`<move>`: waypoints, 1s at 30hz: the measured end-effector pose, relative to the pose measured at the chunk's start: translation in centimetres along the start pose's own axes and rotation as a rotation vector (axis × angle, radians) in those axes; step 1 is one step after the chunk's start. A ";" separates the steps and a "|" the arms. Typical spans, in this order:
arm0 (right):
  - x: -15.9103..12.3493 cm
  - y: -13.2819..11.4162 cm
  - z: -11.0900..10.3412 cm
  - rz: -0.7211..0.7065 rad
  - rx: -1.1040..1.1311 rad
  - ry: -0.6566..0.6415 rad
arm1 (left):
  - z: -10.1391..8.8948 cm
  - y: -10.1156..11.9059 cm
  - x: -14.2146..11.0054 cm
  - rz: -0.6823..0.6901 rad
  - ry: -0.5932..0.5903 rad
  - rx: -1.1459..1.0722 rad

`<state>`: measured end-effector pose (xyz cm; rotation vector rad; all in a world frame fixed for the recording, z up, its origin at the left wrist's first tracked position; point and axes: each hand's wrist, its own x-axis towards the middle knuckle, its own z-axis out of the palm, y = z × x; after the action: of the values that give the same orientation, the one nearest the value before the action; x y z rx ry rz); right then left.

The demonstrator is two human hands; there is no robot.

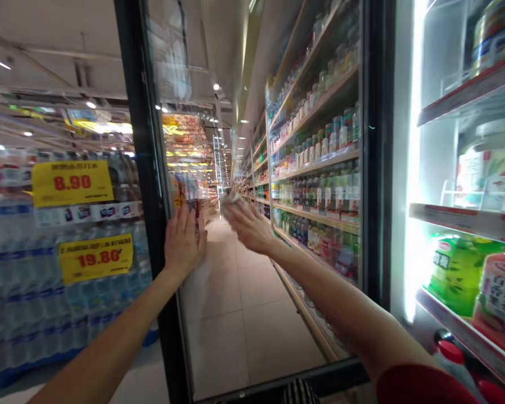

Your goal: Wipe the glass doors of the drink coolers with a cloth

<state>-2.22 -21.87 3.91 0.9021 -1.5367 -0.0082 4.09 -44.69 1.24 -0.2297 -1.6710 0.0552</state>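
A glass fridge door [252, 336] with a black frame stands swung open in front of me. My left hand [182, 238] lies flat against the glass near the frame's left side, fingers stretched and holding nothing. Against the middle of the pane, my right hand [250, 224] presses a crumpled greyish-white cloth [232, 200]. Motion blurs the fingers and the cloth, which is mostly covered by the hand. The pane mirrors shelves of bottles and shows the tiled aisle.
At the right, lit fridge shelves [458, 221] hold bottles, including a green one [454, 275] and a pink one [503, 297]. Packs of bottled water [25, 314] are stacked on the left under yellow price signs [72, 183]. A red-capped bottle [450, 352] stands low at the right.
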 end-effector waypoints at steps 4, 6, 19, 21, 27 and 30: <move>0.2 2.0 -1.2 0.055 -0.055 -0.031 | -0.7 -0.8 0.1 0.030 0.007 -0.047; 1.4 4.3 -2.1 0.517 -0.128 0.074 | -0.7 -1.0 0.2 0.030 0.015 -0.057; 5.6 -2.9 0.0 0.046 0.132 0.013 | -3.3 -0.7 1.4 -0.037 0.095 -0.158; 6.1 -2.3 -0.4 0.374 0.098 0.117 | -3.2 -0.4 1.4 -0.051 0.090 -0.163; -0.3 -6.7 1.3 -0.351 0.164 -0.135 | -2.4 0.2 0.2 -0.008 0.070 -0.148; -3.9 -4.7 1.1 -0.186 0.130 -0.101 | -1.9 0.4 -1.4 0.043 -0.001 -0.091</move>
<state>-1.08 -23.60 -1.96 1.1612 -1.5543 -0.0900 6.10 -44.75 0.04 -0.3344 -1.6710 0.0115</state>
